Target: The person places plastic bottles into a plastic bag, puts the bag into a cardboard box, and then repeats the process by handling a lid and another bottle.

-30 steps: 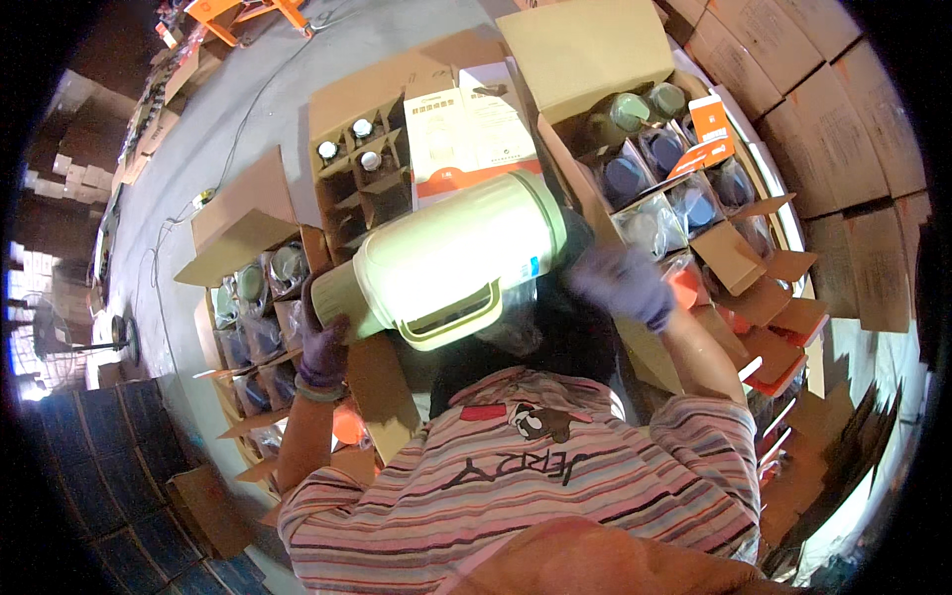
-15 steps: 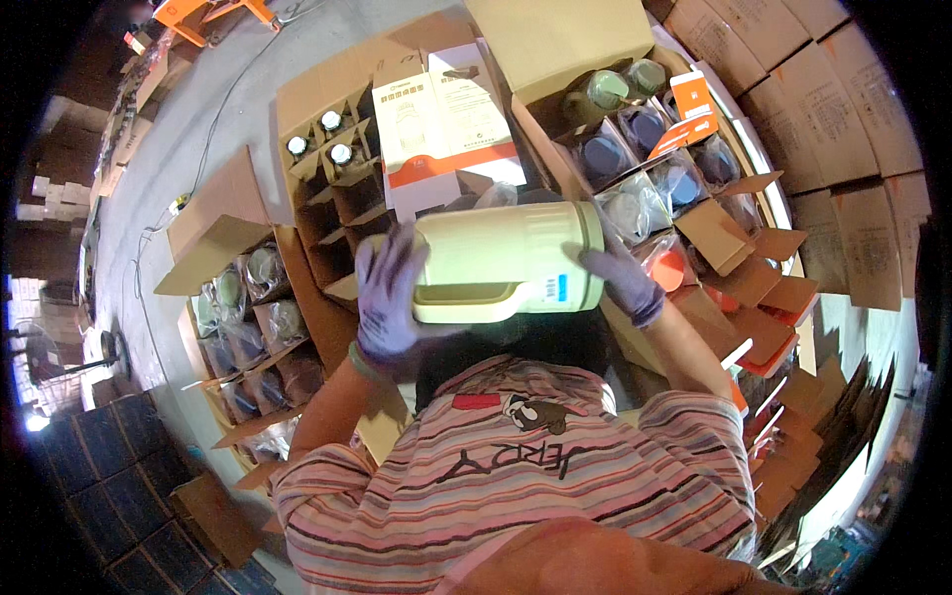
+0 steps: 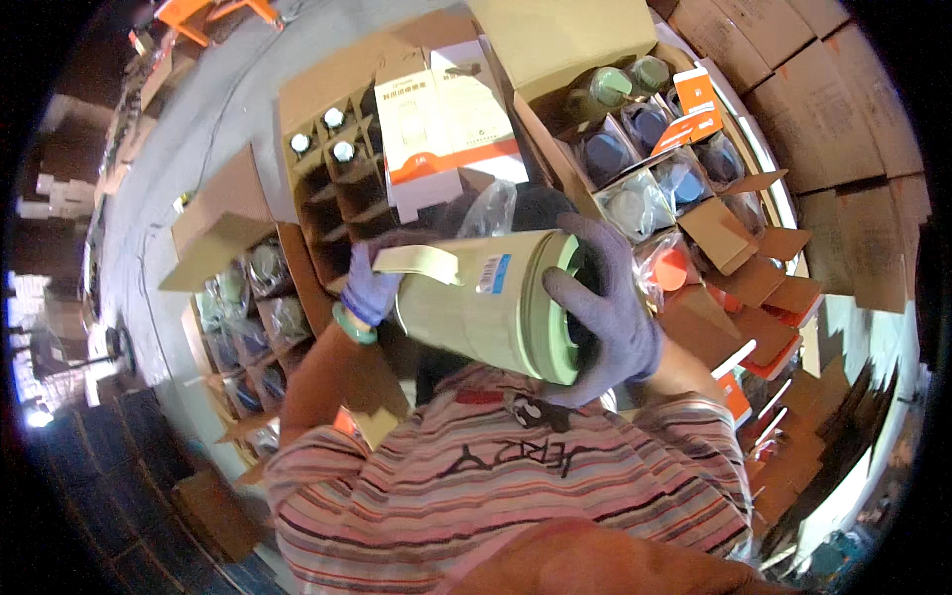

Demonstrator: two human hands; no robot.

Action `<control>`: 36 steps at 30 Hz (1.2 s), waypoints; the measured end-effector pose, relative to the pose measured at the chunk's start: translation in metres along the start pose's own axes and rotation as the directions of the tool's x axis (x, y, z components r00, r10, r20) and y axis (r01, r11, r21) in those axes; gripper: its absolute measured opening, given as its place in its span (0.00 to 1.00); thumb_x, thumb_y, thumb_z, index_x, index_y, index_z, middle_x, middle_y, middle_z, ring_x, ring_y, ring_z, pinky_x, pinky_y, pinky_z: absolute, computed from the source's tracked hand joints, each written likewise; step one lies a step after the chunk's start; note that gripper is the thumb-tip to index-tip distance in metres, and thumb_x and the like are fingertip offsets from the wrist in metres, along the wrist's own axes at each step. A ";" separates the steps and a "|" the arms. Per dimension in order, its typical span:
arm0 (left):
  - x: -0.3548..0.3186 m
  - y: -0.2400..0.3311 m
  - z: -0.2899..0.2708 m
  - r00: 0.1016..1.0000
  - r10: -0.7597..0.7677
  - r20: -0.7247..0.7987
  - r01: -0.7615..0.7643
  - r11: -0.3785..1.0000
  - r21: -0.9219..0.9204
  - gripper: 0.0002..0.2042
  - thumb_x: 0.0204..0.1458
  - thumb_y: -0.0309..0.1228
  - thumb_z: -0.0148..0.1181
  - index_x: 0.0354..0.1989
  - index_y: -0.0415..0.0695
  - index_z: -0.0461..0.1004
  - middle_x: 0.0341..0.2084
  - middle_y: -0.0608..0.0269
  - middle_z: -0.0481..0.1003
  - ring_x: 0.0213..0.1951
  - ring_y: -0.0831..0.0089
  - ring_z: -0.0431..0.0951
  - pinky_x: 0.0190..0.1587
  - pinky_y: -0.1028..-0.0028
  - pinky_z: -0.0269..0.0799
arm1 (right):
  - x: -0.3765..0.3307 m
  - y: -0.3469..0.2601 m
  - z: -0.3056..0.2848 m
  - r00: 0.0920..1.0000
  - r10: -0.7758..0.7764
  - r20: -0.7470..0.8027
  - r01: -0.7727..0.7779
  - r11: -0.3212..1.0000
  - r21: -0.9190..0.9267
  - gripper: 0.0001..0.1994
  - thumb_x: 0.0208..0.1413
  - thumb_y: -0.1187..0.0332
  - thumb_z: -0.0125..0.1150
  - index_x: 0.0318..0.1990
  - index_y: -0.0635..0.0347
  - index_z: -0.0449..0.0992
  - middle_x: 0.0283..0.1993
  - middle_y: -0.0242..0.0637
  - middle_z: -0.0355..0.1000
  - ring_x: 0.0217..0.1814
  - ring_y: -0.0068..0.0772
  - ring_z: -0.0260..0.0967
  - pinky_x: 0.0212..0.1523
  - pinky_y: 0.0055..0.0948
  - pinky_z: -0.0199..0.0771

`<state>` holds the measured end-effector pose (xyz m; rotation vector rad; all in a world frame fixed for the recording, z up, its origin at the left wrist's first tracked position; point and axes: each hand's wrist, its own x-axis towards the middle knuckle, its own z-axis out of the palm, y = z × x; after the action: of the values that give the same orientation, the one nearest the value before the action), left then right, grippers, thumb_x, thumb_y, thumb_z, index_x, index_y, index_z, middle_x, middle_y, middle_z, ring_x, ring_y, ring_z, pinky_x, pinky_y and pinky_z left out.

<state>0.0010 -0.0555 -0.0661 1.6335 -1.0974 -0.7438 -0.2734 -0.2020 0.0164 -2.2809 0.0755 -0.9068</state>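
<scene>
A large pale green insulated jug (image 3: 461,322) lies sideways in front of my chest, tilted with its right end lower. Its handle (image 3: 421,263) is on the upper side, near a small blue-and-white label (image 3: 493,274). My left hand (image 3: 369,283), in a grey-purple glove, grips the left end, its fingers partly hidden behind the jug. At the other end my gloved right hand (image 3: 620,317) clasps the rimmed green end, thumb and fingers spread around it. Just behind the jug is a crumpled clear plastic bag (image 3: 488,210).
A white-and-orange printed box (image 3: 446,124) lies on a divided carton (image 3: 322,213) holding several white-capped bottles. An open carton (image 3: 555,149) of bagged bottles stands right, another (image 3: 198,347) left. Stacked brown cartons (image 3: 793,109) line the far right; a cable (image 3: 213,109) crosses the floor.
The jug has rolled so its handle moved from the lower to the upper side, and its right end has dropped. My right hand has shifted from the edge to wrap around that end.
</scene>
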 end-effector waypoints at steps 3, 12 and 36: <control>-0.004 -0.009 -0.009 0.946 -0.295 0.131 0.303 0.952 -0.046 0.11 0.52 0.28 0.55 0.41 0.37 0.78 0.33 0.58 0.80 0.37 0.73 0.79 0.42 0.74 0.72 | 0.003 0.021 -0.025 0.981 -0.102 0.164 0.066 0.975 0.215 0.48 0.13 0.43 0.73 0.51 0.59 0.71 0.60 0.63 0.52 0.59 0.64 0.54 0.57 0.56 0.55; -0.015 0.094 0.011 0.584 0.170 0.793 -0.537 0.814 0.221 0.39 0.40 0.38 0.69 0.62 0.40 0.59 0.63 0.43 0.56 0.64 0.47 0.57 0.65 0.57 0.52 | 0.039 0.064 -0.038 0.855 0.508 0.105 -0.324 0.364 0.873 0.54 0.39 0.46 0.69 0.68 0.64 0.44 0.64 0.46 0.58 0.65 0.36 0.57 0.66 0.34 0.54; 0.012 0.079 0.040 0.846 0.531 0.044 -0.532 0.833 0.151 0.14 0.37 0.23 0.59 0.36 0.46 0.72 0.46 0.51 0.73 0.56 0.57 0.69 0.63 0.48 0.38 | 0.047 0.101 0.037 0.915 0.344 0.212 -0.404 0.752 0.521 0.57 0.28 0.72 0.71 0.69 0.67 0.39 0.65 0.48 0.54 0.68 0.38 0.52 0.68 0.33 0.47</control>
<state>-0.0523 -0.0900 -0.0040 1.3478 -1.5555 -0.2909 -0.1957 -0.2725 -0.0367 -1.6712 0.1919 -0.5046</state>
